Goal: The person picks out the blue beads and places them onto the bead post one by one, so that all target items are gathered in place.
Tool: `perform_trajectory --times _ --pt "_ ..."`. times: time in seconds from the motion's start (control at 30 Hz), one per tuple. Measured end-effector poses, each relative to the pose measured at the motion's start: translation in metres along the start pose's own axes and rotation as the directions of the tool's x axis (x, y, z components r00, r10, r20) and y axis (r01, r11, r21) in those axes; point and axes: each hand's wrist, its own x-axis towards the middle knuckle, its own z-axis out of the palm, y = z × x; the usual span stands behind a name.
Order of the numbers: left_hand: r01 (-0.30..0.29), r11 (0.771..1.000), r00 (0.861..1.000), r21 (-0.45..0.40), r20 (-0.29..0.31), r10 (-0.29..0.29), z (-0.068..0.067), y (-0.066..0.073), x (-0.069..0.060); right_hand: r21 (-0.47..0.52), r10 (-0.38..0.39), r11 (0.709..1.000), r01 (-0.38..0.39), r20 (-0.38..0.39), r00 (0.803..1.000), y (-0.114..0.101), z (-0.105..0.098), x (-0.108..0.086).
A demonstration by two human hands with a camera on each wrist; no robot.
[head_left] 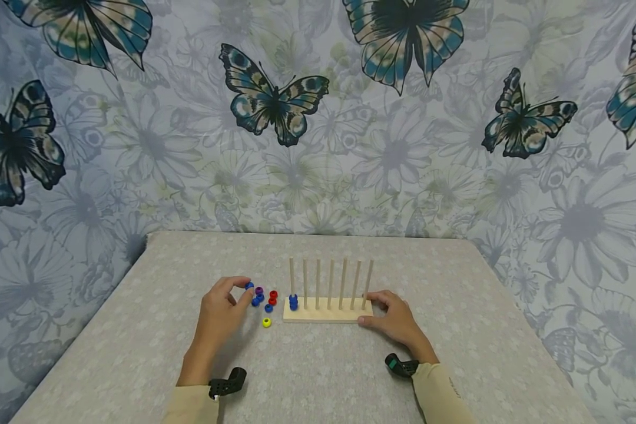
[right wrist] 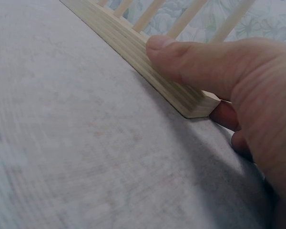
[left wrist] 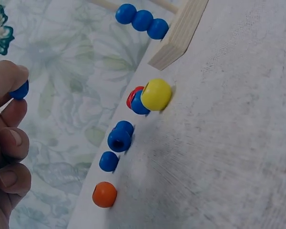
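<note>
Blue bead [left wrist: 20, 90] pinched in your left hand [head_left: 219, 315], loose beads [head_left: 260, 297] just right of that grip, pegged base [head_left: 328, 318] beyond them, its far end held by your right hand [head_left: 396, 321]; weak pinch could drop bead, low sweep could scatter loose ones

It is an indoor room, home or studio unclear, with a patterned table [head_left: 323, 377] before butterfly-printed walls [head_left: 350, 194].

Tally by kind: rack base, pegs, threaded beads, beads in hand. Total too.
Wooden base: 1
Wooden pegs: 7
Threaded blue beads: 3
Held blue bead, in the left hand: 1
Total: 12
</note>
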Motion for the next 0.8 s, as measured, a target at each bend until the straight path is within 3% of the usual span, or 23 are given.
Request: perform_trajectory --times 0.43,0.8 --pt "-0.099 0.995 0.995 -0.01 -0.014 0.099 -0.007 0.02 0.02 0.021 -0.003 1.0 0.003 -0.001 1.0 -0.001 -0.002 0.0" --pt "-0.204 0.978 0.978 -0.045 -0.05 0.202 -0.01 0.041 0.031 0.013 0.017 1.0 -0.017 0.015 1.0 -0.003 -0.003 -0.002"
